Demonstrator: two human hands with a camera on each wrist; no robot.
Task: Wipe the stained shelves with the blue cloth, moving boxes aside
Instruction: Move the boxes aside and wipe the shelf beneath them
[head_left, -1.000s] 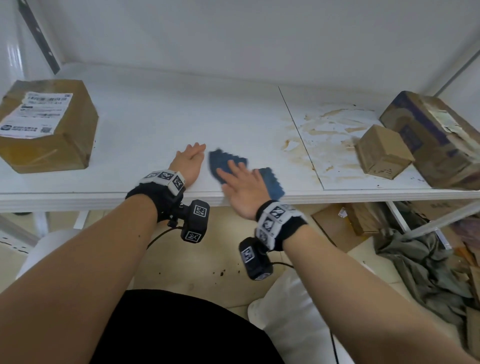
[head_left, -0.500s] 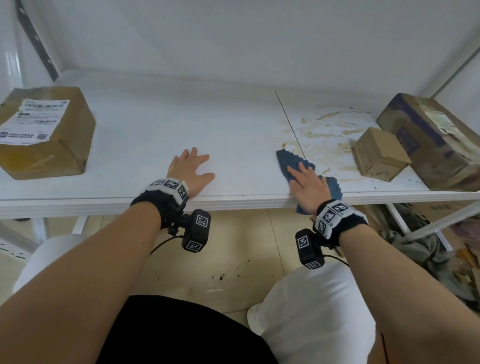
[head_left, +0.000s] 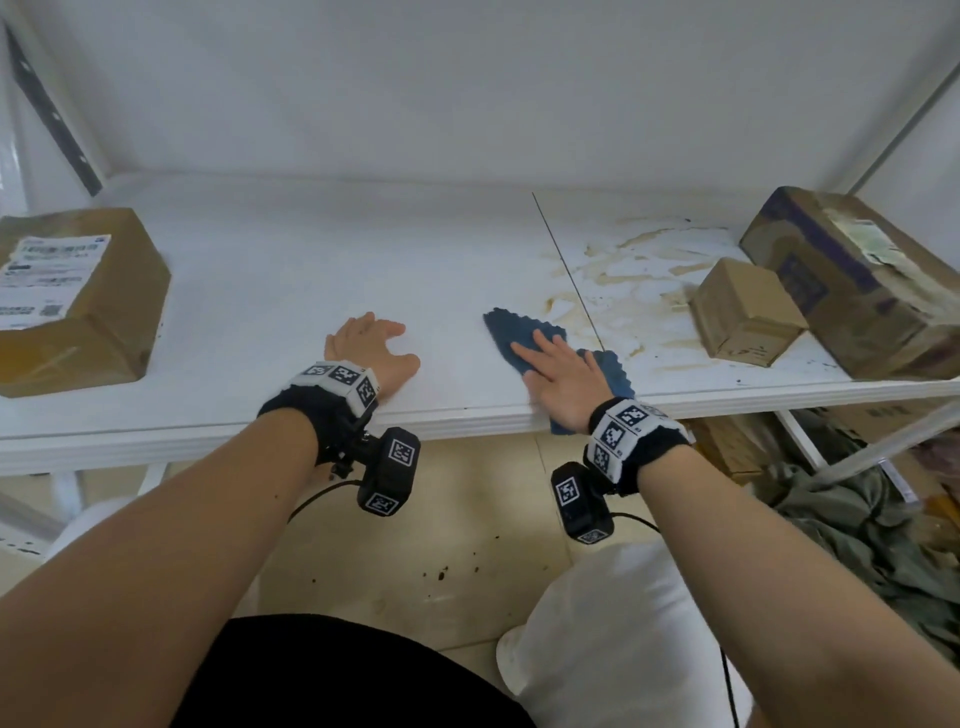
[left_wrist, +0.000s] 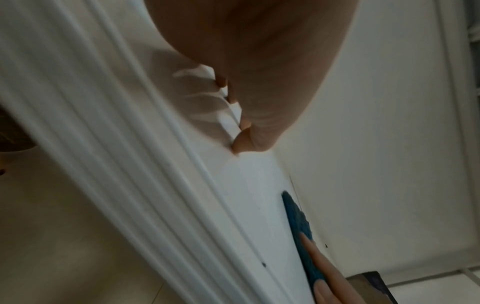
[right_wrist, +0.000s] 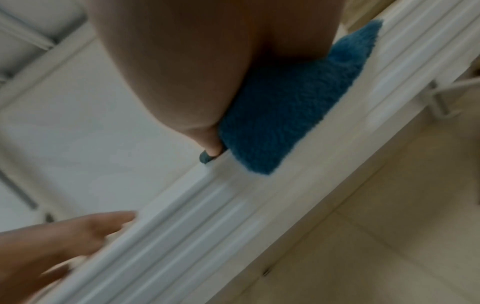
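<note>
Right hand (head_left: 561, 382) is flat on the blue cloth (head_left: 514, 335), fingers straight and pressing down, not bunching it, with its near corner hanging over the front edge of the shelf (head_left: 311, 270). Left hand (head_left: 371, 348) is empty, palm planted on the clean half with fingers spread a little, just bracing.

The cloth sits right at the seam (head_left: 566, 275) between the two shelf panels, so it's only at the edge of the brown stains (head_left: 639, 260), which cover most of the right panel. If it were me, I'd keep the palm flat and push in overlapping passes toward the back. I'd also shift the small box (head_left: 743, 312) first, since the stain looks like it runs right up to it (maybe under it, can't tell from here). Watch the overhang too, or the drips end up on the floor.

Count: one cloth, three cardboard boxes on this shelf. That's the small one, the big taped box (head_left: 857, 280) touching it on the far right, and the labelled box (head_left: 78, 301) well off to the left. There's more cardboard under the shelf but it's too cluttered to count.
</note>
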